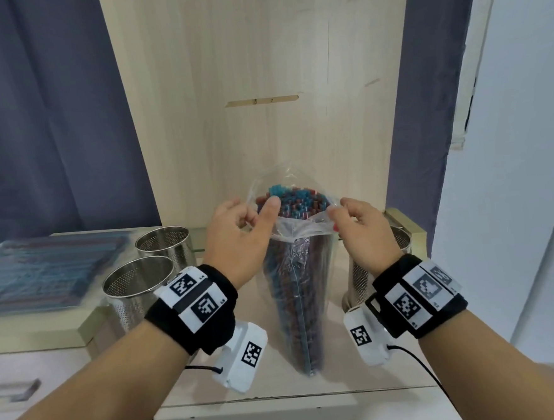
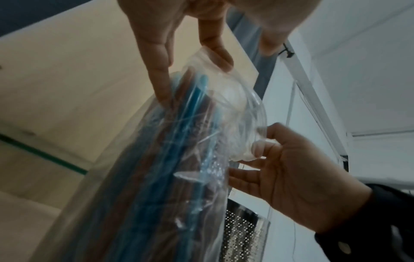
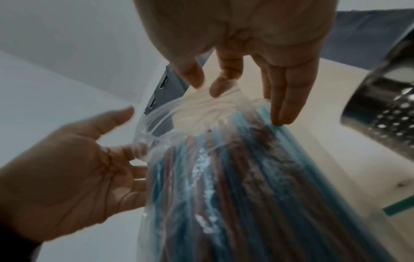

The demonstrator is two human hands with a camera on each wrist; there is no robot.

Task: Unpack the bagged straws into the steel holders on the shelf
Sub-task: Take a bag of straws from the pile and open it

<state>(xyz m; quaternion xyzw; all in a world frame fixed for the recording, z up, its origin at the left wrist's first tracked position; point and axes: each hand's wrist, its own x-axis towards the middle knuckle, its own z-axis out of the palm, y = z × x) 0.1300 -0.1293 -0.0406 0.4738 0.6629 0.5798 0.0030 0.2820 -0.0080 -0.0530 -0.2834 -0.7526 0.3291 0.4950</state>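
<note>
A clear plastic bag of blue and red-brown straws (image 1: 296,290) stands upright on the pale shelf (image 1: 281,383), its mouth pulled open and the straw ends showing. My left hand (image 1: 253,211) pinches the left rim of the bag (image 2: 168,177). My right hand (image 1: 338,210) pinches the right rim of the bag (image 3: 224,186), with plastic caught at its fingertips (image 3: 220,85). Two perforated steel holders (image 1: 163,242) (image 1: 136,285) stand empty to the left. A third holder (image 1: 356,283) sits behind my right wrist, partly hidden.
Flat packs of bagged straws (image 1: 44,272) lie on a raised surface at the far left. A wooden back panel (image 1: 260,79) rises behind the bag, with dark blue curtains either side. A drawer handle (image 1: 13,390) shows low on the left.
</note>
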